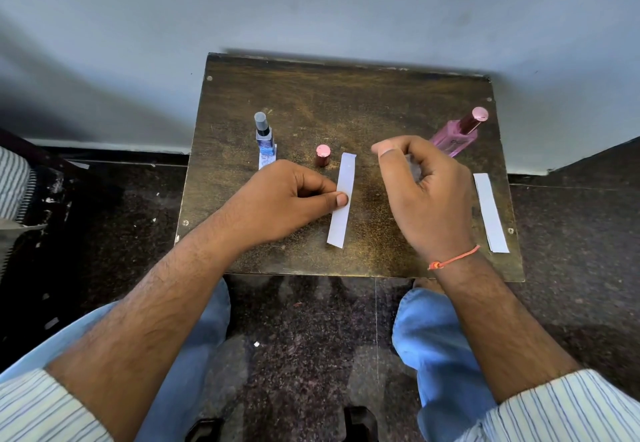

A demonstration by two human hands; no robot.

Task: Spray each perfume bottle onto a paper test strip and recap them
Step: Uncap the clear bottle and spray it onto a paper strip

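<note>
Small dark wooden table (346, 102) against pale grey wall (311, 2) (scuffed); dark speckled floor (304, 337).

Both forearms reach forward from rolled striped sleeves, bare to the wrists. Left hand (291, 196) lies low, knuckles up, fingers curled, thumb and forefinger pinched together at their tips. Right hand (424, 192) is raised a bit, back of hand to the camera, fingers curled inward around something clear that is mostly hidden, thumb stretched left. Thin orange thread circles the right wrist. Hands apart, not touching.
</note>
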